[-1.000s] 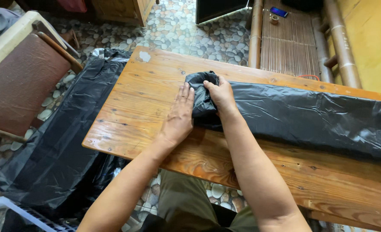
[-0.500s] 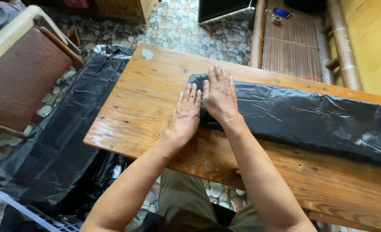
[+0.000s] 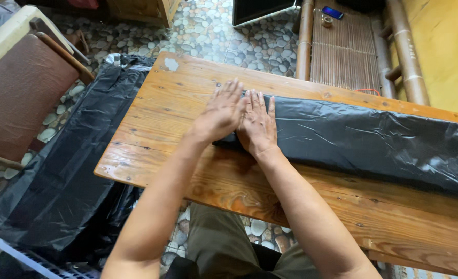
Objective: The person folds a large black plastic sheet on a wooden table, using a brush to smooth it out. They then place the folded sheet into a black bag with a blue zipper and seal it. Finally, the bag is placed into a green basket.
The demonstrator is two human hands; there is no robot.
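Note:
A long folded black plastic bag (image 3: 373, 142) lies across the wooden table (image 3: 177, 88), running to the right edge of the view. My left hand (image 3: 221, 111) lies flat, fingers together, on the bag's left end and partly on the wood. My right hand (image 3: 257, 124) presses flat on the bag right beside it, thumbs nearly touching. Neither hand grips anything.
More black plastic sheeting (image 3: 68, 170) hangs off the table's left end onto the pebble floor. A brown chair (image 3: 22, 88) stands at the left. A bamboo bench (image 3: 345, 49) with a blue phone (image 3: 333, 12) sits beyond the table. A crate corner (image 3: 27, 261) shows at bottom left.
The bunched left end of the bag has been flattened. Both hands went from gripping and pressing the crumpled end to lying flat side by side on it.

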